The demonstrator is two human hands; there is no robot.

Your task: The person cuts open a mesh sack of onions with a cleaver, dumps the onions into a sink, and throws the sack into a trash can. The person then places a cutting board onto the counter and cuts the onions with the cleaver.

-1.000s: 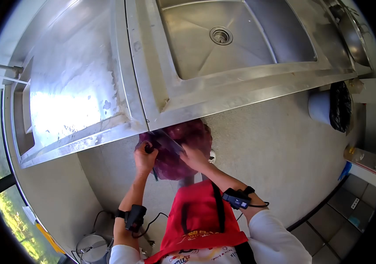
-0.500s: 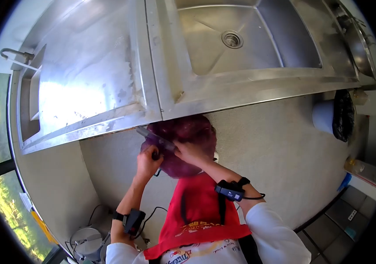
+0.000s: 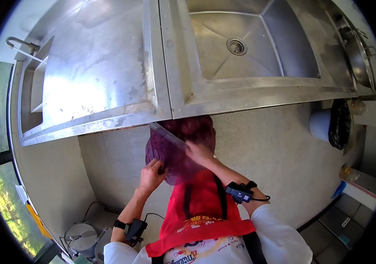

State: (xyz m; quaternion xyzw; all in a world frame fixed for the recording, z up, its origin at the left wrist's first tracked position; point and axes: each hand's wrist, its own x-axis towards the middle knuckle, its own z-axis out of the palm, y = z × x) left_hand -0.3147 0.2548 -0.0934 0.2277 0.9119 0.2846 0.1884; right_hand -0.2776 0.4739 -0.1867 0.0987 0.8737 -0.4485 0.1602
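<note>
A purple mesh bag (image 3: 197,128) full of round, dark reddish items stands on the floor against the counter front. My left hand (image 3: 152,175) is closed on the netting at the bag's near left side, with a dark bunched bit at its fingers. Over the top of the bag, my right hand (image 3: 199,154) grips a knife (image 3: 168,135). Its broad blade slants up and left towards the counter edge, and my fingers hide the handle. Whether the blade touches the netting I cannot tell.
Ahead stand a steel worktop (image 3: 104,57) and a steel sink (image 3: 219,57); their front edge overhangs the bag. A bin with a black liner (image 3: 340,124) is at the right. A round metal pot (image 3: 81,237) sits low at the left, and a metal bowl (image 3: 359,61) lies far right.
My left hand has come down a little, pulling netting towards me. My right hand and the knife have shifted slightly right. The view has turned a little, so the counter sits lower in it.
</note>
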